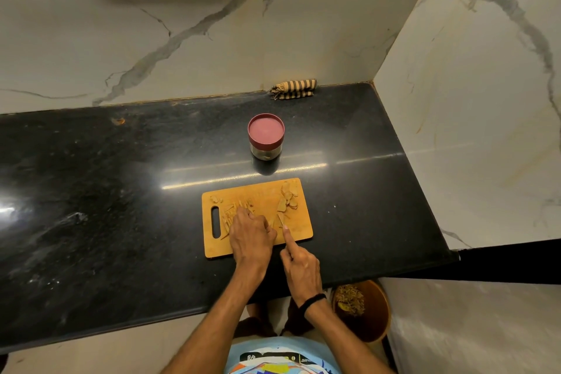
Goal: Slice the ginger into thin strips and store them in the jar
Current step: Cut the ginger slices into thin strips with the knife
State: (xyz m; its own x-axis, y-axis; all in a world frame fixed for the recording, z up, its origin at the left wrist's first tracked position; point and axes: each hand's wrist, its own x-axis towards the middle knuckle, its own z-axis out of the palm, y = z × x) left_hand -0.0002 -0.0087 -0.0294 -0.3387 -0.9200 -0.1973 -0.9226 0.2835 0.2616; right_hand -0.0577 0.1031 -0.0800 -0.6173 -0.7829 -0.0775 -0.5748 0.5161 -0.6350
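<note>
A wooden cutting board (299,229) lies on the black counter. Ginger chunks (289,196) sit at its far right corner, and thin ginger strips (228,212) lie near the handle slot. My left hand (250,235) presses down with curled fingers on a ginger piece mid-board. My right hand (300,267) grips a knife (280,220), forefinger stretched along the blade's back, with the blade just right of my left fingers. A small glass jar (266,146) with a red lid on stands beyond the board.
A folded striped cloth (294,89) lies against the back wall. The marble wall closes the counter (106,191) on the right. Below the counter edge at the right stands a brown bin (368,310) holding scraps.
</note>
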